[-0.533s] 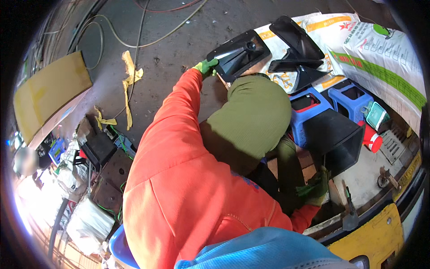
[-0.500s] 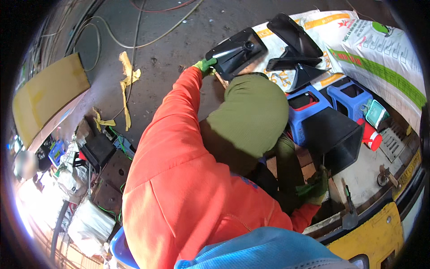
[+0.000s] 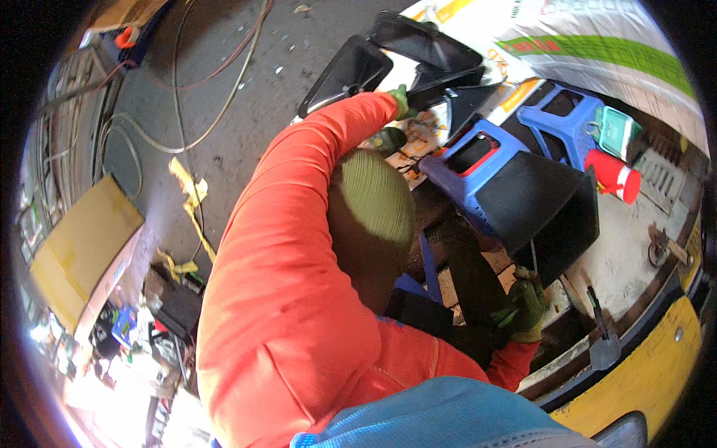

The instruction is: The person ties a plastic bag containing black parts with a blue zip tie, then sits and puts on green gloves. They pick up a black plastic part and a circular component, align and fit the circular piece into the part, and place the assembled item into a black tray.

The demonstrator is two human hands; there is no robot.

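My left hand (image 3: 402, 102), in a green glove, reaches to the near edge of a small black plastic piece (image 3: 441, 84). Its fingers are mostly hidden, so its grip does not show. Left of it lies a black tray-like plastic part (image 3: 347, 73); another black part (image 3: 426, 41) lies behind. A dark triangular piece (image 3: 469, 108) is to the right. My right hand (image 3: 525, 306), also gloved, is closed round a thin metal-looking rod (image 3: 534, 257) that points up in front of a black box-shaped plastic part (image 3: 541, 205). That part leans against a blue plastic stool (image 3: 478, 160).
A second blue stool (image 3: 562, 123) stands behind, near a teal container (image 3: 618, 131) and a red cylindrical thing (image 3: 614, 177). White printed sacks (image 3: 590, 30) lie at the back. A grey-bladed tool (image 3: 603, 347) rests by the yellow edge (image 3: 650, 373). Hoses (image 3: 175, 142) cross the floor.
My left hand has let go of the black tray-like part, now lying on the sacks, and has moved right to the small black piece. My right hand stays by the box-shaped part. The view has shifted.
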